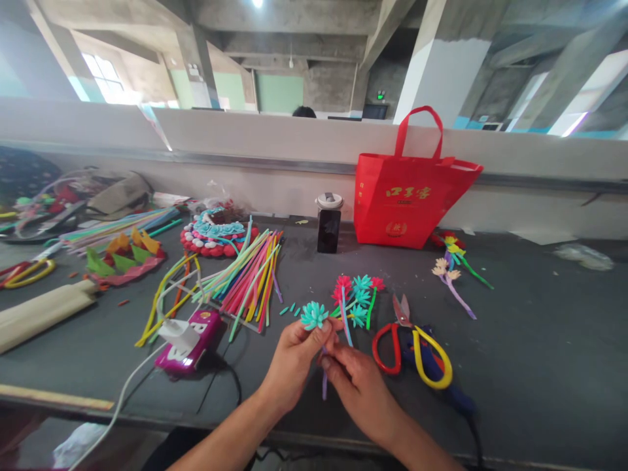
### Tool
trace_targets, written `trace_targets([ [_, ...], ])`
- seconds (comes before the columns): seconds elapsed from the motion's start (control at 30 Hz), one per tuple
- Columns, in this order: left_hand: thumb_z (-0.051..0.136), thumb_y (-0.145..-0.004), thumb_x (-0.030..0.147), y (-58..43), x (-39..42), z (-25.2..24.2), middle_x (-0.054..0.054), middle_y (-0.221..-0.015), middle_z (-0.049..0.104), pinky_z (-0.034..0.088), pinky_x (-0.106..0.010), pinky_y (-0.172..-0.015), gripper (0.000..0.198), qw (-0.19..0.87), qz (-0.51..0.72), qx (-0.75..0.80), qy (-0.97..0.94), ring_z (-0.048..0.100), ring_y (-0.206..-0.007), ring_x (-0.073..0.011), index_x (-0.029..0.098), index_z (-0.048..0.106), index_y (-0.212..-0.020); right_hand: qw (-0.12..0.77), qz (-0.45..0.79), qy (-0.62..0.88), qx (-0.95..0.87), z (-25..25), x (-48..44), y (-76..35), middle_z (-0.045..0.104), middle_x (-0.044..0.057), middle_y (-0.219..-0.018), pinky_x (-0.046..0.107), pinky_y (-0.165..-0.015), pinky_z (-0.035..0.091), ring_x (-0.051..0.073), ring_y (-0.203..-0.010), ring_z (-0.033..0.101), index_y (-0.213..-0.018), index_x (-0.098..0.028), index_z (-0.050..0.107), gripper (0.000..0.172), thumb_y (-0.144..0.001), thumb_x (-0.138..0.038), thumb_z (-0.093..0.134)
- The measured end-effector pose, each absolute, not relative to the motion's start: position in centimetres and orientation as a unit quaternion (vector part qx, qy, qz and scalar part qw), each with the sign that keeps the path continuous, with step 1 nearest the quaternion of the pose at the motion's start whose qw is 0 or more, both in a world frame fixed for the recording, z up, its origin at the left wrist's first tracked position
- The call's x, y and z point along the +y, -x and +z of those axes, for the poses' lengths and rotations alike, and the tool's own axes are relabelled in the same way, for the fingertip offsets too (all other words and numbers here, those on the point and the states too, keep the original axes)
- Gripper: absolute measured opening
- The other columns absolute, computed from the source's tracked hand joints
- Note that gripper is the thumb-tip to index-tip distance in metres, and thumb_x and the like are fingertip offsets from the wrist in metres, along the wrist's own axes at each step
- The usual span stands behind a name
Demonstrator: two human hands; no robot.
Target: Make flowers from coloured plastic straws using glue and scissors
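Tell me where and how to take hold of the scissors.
Probably best by the red loop, coming from the near side: the blades point away from the wearer, and a blue tool shows through the yellow loop, which would likely crowd a grip there.

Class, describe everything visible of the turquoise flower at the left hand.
The flower is turquoise, with many narrow petals spreading around its middle; they look soft and fuzzy. The head is open, faces upward, and is held at the left hand's thumb and fingers, above the dark table. A purple stem, seemingly its own, hangs below, close to the right hand. Fingers hide the join.
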State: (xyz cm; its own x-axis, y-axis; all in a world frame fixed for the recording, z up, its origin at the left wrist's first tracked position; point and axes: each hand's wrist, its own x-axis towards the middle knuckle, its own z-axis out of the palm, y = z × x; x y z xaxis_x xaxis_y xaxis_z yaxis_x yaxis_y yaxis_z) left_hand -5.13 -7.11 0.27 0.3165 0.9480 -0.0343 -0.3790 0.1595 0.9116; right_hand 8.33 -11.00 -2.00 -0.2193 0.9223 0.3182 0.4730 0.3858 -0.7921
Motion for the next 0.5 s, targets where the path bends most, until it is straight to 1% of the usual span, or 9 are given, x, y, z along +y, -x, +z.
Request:
trace_targets([
  [0.07, 0.071, -0.083, 0.038, 5.3, -6.8, 0.4, -0.004, -0.072, 0.064, 0.042, -0.024, -0.072, 0.029, 0.672, 0.478, 0.34, -0.452, 0.058, -0.085, -0.0171, 0.016, 0.071, -0.064, 0.391, 0.262, 0.489, -0.734, -2.1, -11.0, -8.3, 0.068, 0.003, -0.078, 0.024, -0.066, 0.047, 0.016, -0.071, 0.065, -0.085, -0.019, 0.065, 0.024, -0.099, -0.025, 0.045],
  [0.13, 0.072, -0.082, 0.036, 5.3, -6.7, 0.5, -0.005, -0.075, 0.065, 0.042, -0.025, -0.074, 0.024, 0.674, 0.468, 0.344, -0.456, 0.058, -0.09, -0.0188, 0.016, 0.071, -0.069, 0.388, 0.248, 0.504, -0.73, -2.3, -10.9, -8.3, 0.067, 0.002, -0.074, 0.023, -0.063, 0.045, 0.015, -0.068, 0.063, -0.081, -0.019, 0.063, 0.026, -0.098, -0.025, 0.046],
  [0.2, 0.071, -0.081, 0.035, 5.4, -6.5, 0.7, -0.005, -0.08, 0.067, 0.043, -0.026, -0.073, 0.019, 0.689, 0.459, 0.338, -0.448, 0.058, -0.085, -0.0183, 0.016, 0.074, -0.08, 0.387, 0.243, 0.52, -0.722, -2.4, -10.8, -8.3, 0.066, 0.002, -0.072, 0.023, -0.061, 0.043, 0.015, -0.066, 0.062, -0.078, -0.019, 0.062, 0.027, -0.098, -0.025, 0.045],
  [0.23, 0.07, -0.081, 0.036, 5.4, -6.5, 0.8, -0.005, -0.081, 0.067, 0.043, -0.027, -0.073, 0.02, 0.692, 0.456, 0.335, -0.448, 0.058, -0.082, -0.0182, 0.016, 0.074, -0.082, 0.386, 0.242, 0.525, -0.719, -2.5, -10.8, -8.3, 0.066, 0.001, -0.071, 0.023, -0.06, 0.043, 0.015, -0.064, 0.062, -0.077, -0.02, 0.062, 0.028, -0.098, -0.026, 0.045],
  [0.3, 0.067, -0.082, 0.036, 5.4, -6.2, 1.0, -0.006, -0.08, 0.067, 0.043, -0.028, -0.076, 0.022, 0.675, 0.453, 0.344, -0.47, 0.059, -0.082, -0.0189, 0.016, 0.072, -0.077, 0.386, 0.232, 0.533, -0.716, -2.4, -10.7, -8.5, 0.066, 0.001, -0.069, 0.023, -0.059, 0.042, 0.015, -0.063, 0.062, -0.077, -0.02, 0.062, 0.028, -0.098, -0.027, 0.045],
  [0.4, 0.063, -0.084, 0.041, 5.8, -5.3, 1.0, -0.005, -0.069, 0.065, 0.043, -0.027, -0.079, 0.035, 0.584, 0.451, 0.408, -0.538, 0.06, -0.081, -0.0189, 0.017, 0.065, -0.058, 0.402, 0.179, 0.554, -0.706, -2.1, -10.7, -9.1, 0.069, 0.0, -0.073, 0.023, -0.063, 0.042, 0.015, -0.067, 0.066, -0.086, -0.021, 0.065, 0.025, -0.098, -0.03, 0.046],
  [0.43, 0.062, -0.084, 0.044, 6.0, -4.9, 1.0, -0.004, -0.062, 0.062, 0.043, -0.027, -0.077, 0.04, 0.551, 0.446, 0.433, -0.557, 0.059, -0.075, -0.0179, 0.018, 0.062, -0.054, 0.406, 0.147, 0.568, -0.7, -2.0, -10.6, -9.4, 0.07, 0.0, -0.074, 0.023, -0.064, 0.042, 0.015, -0.068, 0.066, -0.088, -0.021, 0.066, 0.024, -0.098, -0.032, 0.046],
  [0.5, 0.06, -0.084, 0.048, 6.3, -4.1, 0.8, -0.001, -0.051, 0.056, 0.042, -0.026, -0.067, 0.041, 0.52, 0.424, 0.471, -0.573, 0.054, -0.06, -0.0154, 0.018, 0.061, -0.056, 0.394, 0.074, 0.605, -0.688, -1.9, -10.3, -10.0, 0.07, 0.001, -0.072, 0.024, -0.061, 0.04, 0.015, -0.064, 0.066, -0.09, -0.021, 0.066, 0.025, -0.098, -0.035, 0.046],
])
